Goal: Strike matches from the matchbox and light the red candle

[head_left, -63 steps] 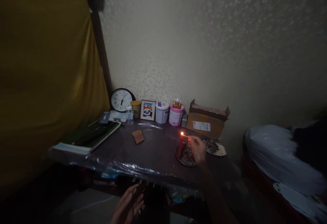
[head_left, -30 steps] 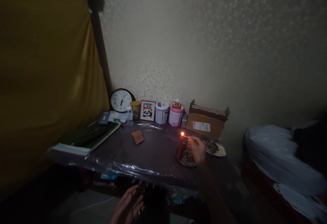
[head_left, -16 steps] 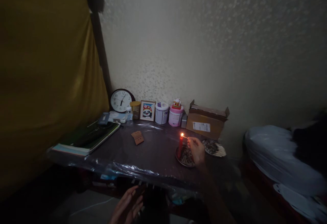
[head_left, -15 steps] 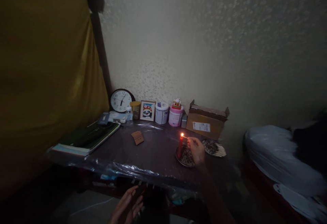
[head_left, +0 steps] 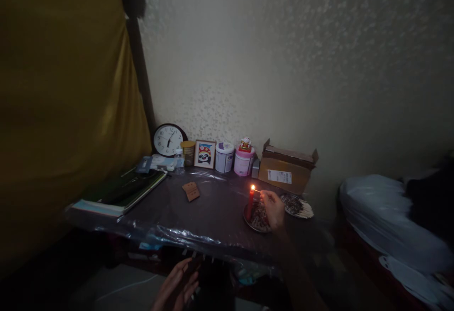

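In the right half of the table a red candle [head_left: 250, 205] stands upright in a round dish [head_left: 256, 228] with burnt bits in it. A flame burns at the candle's top. My right hand [head_left: 274, 209] pinches a thin matchstick [head_left: 257, 190], its far tip at the flame. Behind my wrist lies a second dish [head_left: 286, 213] holding dark burnt bits and several pale unlit sticks. My left hand [head_left: 179, 280] hangs low before the table's front edge, in shadow, fingers loosely bent and apart. I see nothing held in it.
A small brown folded card [head_left: 191, 191] lies mid-table. Along the wall stand a clock [head_left: 169, 139], a framed panda picture [head_left: 205, 154], a white tin [head_left: 224, 157], a pink tin [head_left: 244, 162] and a cardboard box [head_left: 288, 165]. Green books [head_left: 120, 192] lie left.
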### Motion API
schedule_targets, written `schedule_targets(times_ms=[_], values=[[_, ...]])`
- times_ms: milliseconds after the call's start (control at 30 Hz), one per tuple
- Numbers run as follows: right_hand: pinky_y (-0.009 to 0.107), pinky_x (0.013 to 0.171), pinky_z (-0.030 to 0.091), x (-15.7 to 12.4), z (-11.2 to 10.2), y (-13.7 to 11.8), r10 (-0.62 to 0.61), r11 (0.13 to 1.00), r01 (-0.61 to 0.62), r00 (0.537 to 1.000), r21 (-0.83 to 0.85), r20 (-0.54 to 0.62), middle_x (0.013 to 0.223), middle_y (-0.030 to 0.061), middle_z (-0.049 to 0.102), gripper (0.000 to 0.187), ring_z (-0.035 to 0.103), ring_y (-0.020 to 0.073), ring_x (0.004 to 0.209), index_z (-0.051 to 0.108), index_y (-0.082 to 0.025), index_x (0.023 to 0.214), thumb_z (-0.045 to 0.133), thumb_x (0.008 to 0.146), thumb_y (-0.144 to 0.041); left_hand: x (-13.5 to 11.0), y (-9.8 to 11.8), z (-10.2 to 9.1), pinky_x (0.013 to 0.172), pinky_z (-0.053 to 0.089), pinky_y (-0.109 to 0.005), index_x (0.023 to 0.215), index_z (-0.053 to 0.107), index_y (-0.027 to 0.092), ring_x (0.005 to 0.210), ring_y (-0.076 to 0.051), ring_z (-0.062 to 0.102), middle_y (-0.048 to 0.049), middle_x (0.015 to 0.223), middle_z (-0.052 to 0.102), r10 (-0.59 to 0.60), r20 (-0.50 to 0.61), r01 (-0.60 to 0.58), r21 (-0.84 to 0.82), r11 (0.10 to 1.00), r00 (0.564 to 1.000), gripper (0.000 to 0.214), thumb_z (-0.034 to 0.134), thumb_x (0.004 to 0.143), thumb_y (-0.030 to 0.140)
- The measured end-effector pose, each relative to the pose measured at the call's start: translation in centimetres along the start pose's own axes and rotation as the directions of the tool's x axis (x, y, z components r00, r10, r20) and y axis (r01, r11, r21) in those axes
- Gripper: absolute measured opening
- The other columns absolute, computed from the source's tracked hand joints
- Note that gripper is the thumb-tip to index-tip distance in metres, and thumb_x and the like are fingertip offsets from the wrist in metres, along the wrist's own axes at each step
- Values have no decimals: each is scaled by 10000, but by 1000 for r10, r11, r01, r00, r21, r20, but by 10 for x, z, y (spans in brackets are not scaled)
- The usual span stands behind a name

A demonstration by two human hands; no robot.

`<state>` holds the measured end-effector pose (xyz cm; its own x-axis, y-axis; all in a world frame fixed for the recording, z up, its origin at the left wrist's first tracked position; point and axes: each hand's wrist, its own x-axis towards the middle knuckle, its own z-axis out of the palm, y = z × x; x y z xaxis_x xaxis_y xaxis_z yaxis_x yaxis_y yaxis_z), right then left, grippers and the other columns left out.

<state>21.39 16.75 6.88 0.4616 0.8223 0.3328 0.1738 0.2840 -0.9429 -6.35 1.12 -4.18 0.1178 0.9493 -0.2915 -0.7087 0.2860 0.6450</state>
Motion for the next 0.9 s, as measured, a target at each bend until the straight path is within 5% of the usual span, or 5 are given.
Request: schedule_targets(times_ms=[433, 600, 767, 900], values=[[285, 556, 467, -1, 2, -5, 18, 999, -18, 1000, 51, -11, 628, 27, 641, 254, 575, 168, 580, 659, -169, 664, 654, 608, -417, -1, 1, 2, 1042, 324, -427, 998, 676, 226, 1212, -308, 474, -102, 1174, 652, 2, 30, -1, -25, 1000, 1000, 349, 695, 668, 336], [284, 553, 471, -2, -4, -26, 50, 987, -51, 999, 150, 10, 633, 26, 616, 290, 556, 154, 575, 635, -166, 664, 678, 590, -442, -1, 1, 1, 1049, 316, -420, 948, 693, 219, 1224, -302, 460, -94, 1155, 661, 7, 34, -6, -25, 1000, 999, 287, 691, 678, 317], [258, 548, 473, -14, -25, -59, 15, 960, -50, 992, 276, 128, 698, 12, 587, 331, 532, 125, 581, 593, -201, 732, 593, 689, -529, -5, 2, 5, 1053, 313, -422, 978, 689, 232, 1231, -304, 454, -84, 1177, 652, 11, 32, -10, -35, 999, 999, 299, 684, 691, 316], [227, 412, 376, -40, -30, -59, 6, 985, -71, 927, 159, 374, 525, -10, 522, 330, 440, 105, 436, 602, -199, 653, 620, 684, -527, -6, 3, 7, 1051, 314, -443, 956, 700, 210, 1212, -326, 470, -100, 1160, 661, 8, 43, -7, -36, 999, 999, 299, 697, 680, 327]])
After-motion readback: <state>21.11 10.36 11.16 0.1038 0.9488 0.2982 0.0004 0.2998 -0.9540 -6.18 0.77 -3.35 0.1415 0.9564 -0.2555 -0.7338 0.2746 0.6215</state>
